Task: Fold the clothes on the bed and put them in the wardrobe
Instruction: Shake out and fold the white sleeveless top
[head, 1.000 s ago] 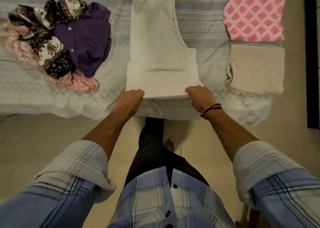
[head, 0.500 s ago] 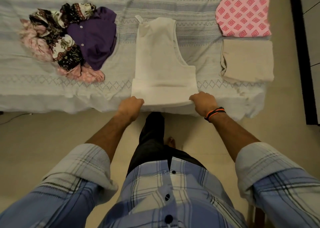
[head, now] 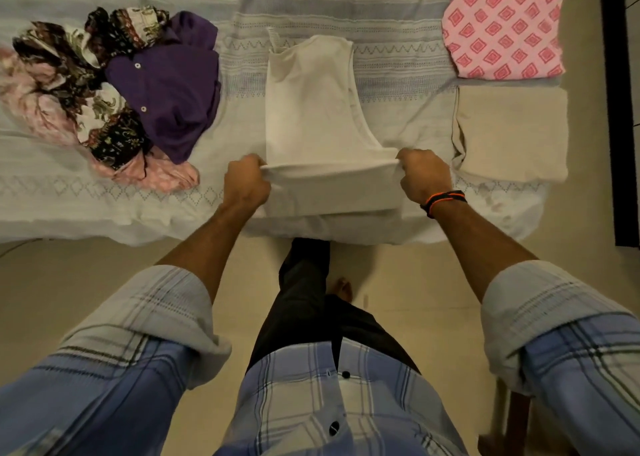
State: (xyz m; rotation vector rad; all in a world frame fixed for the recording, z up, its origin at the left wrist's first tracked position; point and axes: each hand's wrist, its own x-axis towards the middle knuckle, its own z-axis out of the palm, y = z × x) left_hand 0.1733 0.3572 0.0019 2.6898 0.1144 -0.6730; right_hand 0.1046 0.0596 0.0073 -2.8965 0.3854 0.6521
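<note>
both hands, the left hand (head: 246, 186) and the right hand (head: 423, 176), pinch the folded lower part of the white vest (head: 313, 109) near the front edge of the bed (head: 398, 61).

A beige floor (head: 86, 282) runs along the near side of the bed. At the far right stands a dark vertical frame (head: 620, 109), its nature unclear. The person wears a blue plaid shirt (head: 329, 403), dark trousers (head: 304, 300) and an orange-and-black wristband (head: 445, 199).
</note>
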